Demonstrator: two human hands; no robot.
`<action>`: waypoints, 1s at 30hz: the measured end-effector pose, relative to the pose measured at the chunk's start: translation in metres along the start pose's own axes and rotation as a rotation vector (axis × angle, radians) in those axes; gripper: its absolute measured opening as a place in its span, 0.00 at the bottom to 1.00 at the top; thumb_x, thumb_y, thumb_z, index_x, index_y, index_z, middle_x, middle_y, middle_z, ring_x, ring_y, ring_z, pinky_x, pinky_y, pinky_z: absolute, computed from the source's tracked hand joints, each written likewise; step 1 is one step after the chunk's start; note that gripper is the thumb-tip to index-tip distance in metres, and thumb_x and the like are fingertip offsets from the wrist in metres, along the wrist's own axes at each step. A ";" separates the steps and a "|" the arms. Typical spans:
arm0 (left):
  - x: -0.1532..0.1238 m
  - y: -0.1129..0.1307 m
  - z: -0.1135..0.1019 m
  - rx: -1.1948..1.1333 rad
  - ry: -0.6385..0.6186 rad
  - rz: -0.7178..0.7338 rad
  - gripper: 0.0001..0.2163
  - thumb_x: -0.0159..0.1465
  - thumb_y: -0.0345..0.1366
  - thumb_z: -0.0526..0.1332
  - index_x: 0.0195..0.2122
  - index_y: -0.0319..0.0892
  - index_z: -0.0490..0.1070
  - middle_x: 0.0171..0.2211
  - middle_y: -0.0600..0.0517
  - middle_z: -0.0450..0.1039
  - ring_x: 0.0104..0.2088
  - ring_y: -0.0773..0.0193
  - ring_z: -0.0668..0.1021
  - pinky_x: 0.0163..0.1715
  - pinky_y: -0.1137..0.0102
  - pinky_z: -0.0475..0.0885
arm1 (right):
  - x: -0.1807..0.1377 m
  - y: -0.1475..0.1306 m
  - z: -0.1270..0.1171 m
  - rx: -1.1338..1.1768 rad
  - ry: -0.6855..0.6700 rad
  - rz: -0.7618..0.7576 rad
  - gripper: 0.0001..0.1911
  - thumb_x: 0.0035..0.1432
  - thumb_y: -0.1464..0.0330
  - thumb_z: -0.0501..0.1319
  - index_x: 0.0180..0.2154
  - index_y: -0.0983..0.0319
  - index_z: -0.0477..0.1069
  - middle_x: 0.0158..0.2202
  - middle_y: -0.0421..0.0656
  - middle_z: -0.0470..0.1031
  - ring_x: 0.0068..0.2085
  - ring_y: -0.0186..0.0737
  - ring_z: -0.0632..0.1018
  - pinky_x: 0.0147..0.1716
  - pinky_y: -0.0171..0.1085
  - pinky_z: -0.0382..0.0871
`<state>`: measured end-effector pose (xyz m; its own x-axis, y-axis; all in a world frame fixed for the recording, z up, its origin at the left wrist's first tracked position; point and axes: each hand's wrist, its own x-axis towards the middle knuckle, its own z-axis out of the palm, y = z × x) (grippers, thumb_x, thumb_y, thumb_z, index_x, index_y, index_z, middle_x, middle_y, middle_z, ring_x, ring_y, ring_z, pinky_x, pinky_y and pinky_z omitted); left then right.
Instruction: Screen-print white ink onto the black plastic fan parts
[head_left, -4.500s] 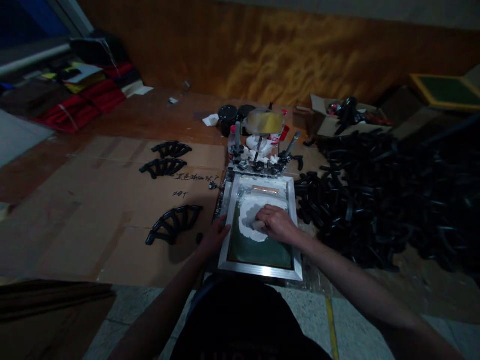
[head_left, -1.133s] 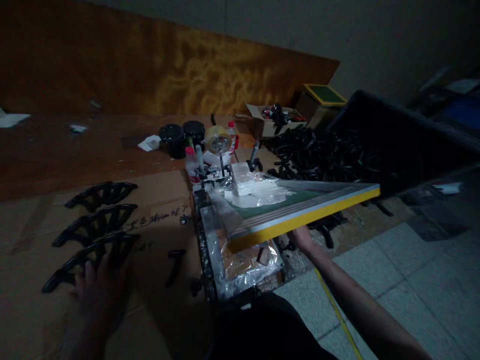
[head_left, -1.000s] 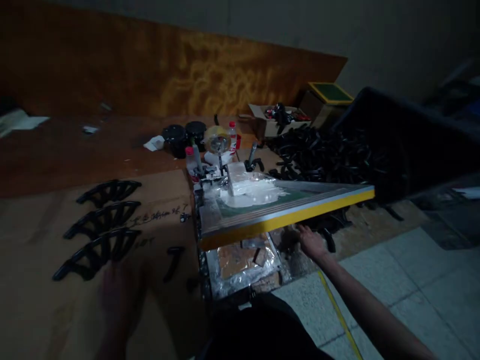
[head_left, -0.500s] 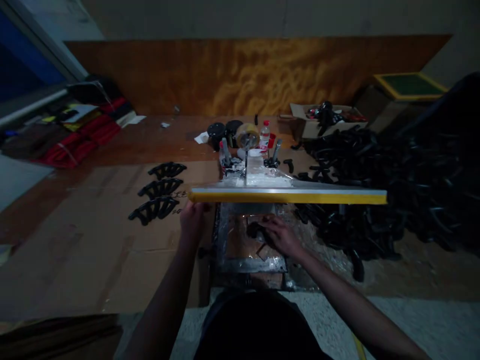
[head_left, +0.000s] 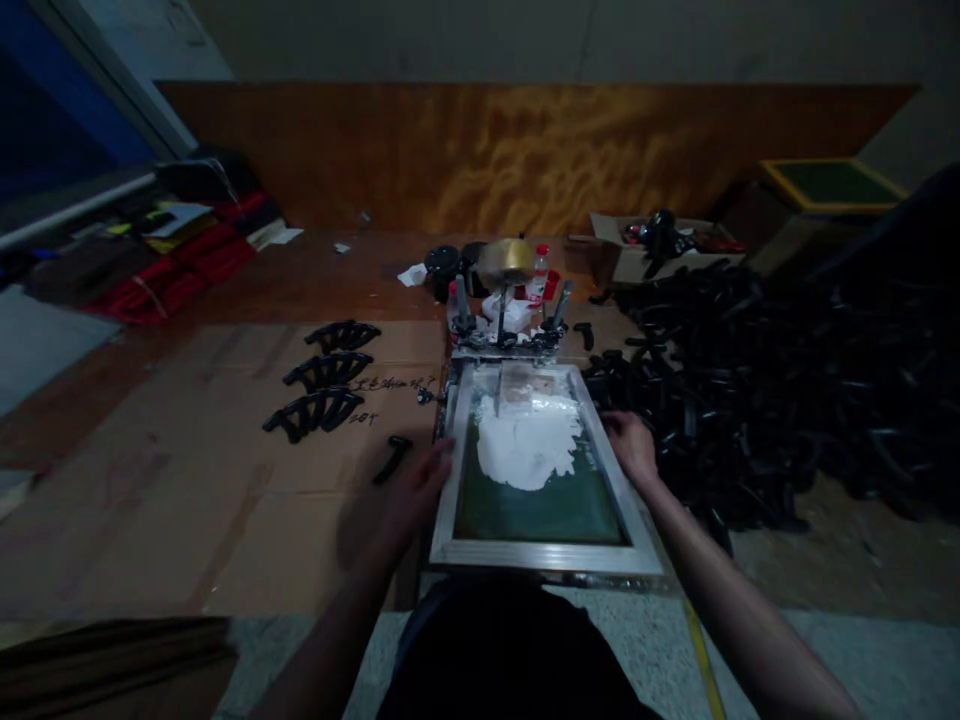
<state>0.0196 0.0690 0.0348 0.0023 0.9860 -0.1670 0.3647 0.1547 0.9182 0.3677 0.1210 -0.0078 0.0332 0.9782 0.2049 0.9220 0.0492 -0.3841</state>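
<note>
A silver-framed printing screen (head_left: 447, 500) lies flat in front of me, its green mesh smeared with white ink (head_left: 529, 450). My left hand (head_left: 409, 495) rests against the frame's left rail, blurred, so its fingers are unclear. At the right rail my right hand (head_left: 631, 445) lies with fingers curled on the frame edge. Three black fan-shaped plastic parts (head_left: 311, 412) lie in a row on the cardboard (head_left: 187, 470) to the left. A small black handle piece (head_left: 391, 458) sits near my left hand.
A big heap of black plastic parts (head_left: 765, 390) fills the right side. Behind the screen's hinge clamps (head_left: 506, 335) stand black jars (head_left: 442, 268), a tape roll (head_left: 506, 258) and a bottle (head_left: 538, 272). A cardboard box (head_left: 660, 245) and another yellow-framed screen (head_left: 829, 185) sit at the back right.
The screen, raised on its hinge half a second ago, now lies flat. My right hand came out from under it to the right rail; my left hand slid down the left rail.
</note>
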 end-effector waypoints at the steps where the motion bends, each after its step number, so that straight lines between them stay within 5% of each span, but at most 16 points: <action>1: -0.002 -0.011 0.005 0.016 -0.023 -0.051 0.26 0.61 0.48 0.57 0.58 0.41 0.71 0.35 0.50 0.79 0.35 0.58 0.78 0.35 0.66 0.74 | 0.010 -0.003 -0.004 0.004 0.052 0.019 0.20 0.64 0.66 0.53 0.53 0.63 0.73 0.50 0.53 0.74 0.48 0.50 0.77 0.46 0.47 0.71; 4: 0.002 -0.041 0.021 0.082 -0.060 -0.121 0.31 0.61 0.46 0.57 0.64 0.39 0.63 0.29 0.52 0.76 0.31 0.59 0.77 0.34 0.65 0.73 | 0.037 -0.044 -0.008 -0.012 0.106 -0.101 0.31 0.59 0.65 0.61 0.62 0.67 0.63 0.63 0.58 0.61 0.59 0.55 0.68 0.55 0.48 0.66; 6: 0.008 -0.056 0.028 0.106 -0.074 -0.124 0.31 0.62 0.46 0.57 0.64 0.37 0.63 0.30 0.51 0.76 0.32 0.58 0.77 0.36 0.64 0.73 | 0.049 -0.082 -0.004 -0.068 -0.005 -0.242 0.34 0.56 0.65 0.64 0.62 0.67 0.61 0.65 0.59 0.59 0.60 0.56 0.66 0.56 0.47 0.64; 10: 0.016 -0.076 0.032 0.085 -0.114 -0.110 0.30 0.63 0.46 0.56 0.64 0.36 0.63 0.37 0.46 0.78 0.38 0.56 0.79 0.42 0.63 0.73 | 0.044 -0.126 0.006 -0.189 -0.341 -0.300 0.13 0.60 0.71 0.60 0.47 0.64 0.72 0.47 0.51 0.75 0.49 0.48 0.73 0.47 0.39 0.66; 18: 0.013 -0.077 0.032 0.067 -0.107 -0.135 0.27 0.64 0.46 0.57 0.62 0.38 0.65 0.42 0.45 0.80 0.43 0.54 0.80 0.46 0.62 0.73 | -0.009 -0.100 -0.006 -0.131 -0.567 -0.698 0.11 0.57 0.76 0.57 0.39 0.61 0.75 0.39 0.47 0.77 0.44 0.45 0.73 0.43 0.38 0.64; 25: 0.012 -0.073 0.033 0.047 -0.079 -0.151 0.25 0.64 0.45 0.58 0.60 0.39 0.67 0.41 0.45 0.81 0.42 0.53 0.81 0.44 0.63 0.74 | -0.018 -0.106 0.003 -0.131 -0.446 -0.614 0.13 0.60 0.74 0.56 0.45 0.63 0.75 0.43 0.50 0.77 0.45 0.47 0.72 0.42 0.41 0.65; 30: 0.011 -0.070 0.031 0.069 -0.074 -0.123 0.26 0.63 0.45 0.58 0.60 0.37 0.67 0.41 0.44 0.79 0.40 0.54 0.80 0.43 0.61 0.73 | -0.029 -0.102 0.003 -0.068 -0.525 -0.667 0.12 0.59 0.73 0.58 0.44 0.62 0.75 0.41 0.48 0.77 0.45 0.45 0.73 0.43 0.39 0.67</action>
<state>0.0231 0.0666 -0.0425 0.0216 0.9522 -0.3049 0.4297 0.2665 0.8627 0.2719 0.0879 0.0223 -0.6932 0.7160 -0.0818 0.7066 0.6529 -0.2727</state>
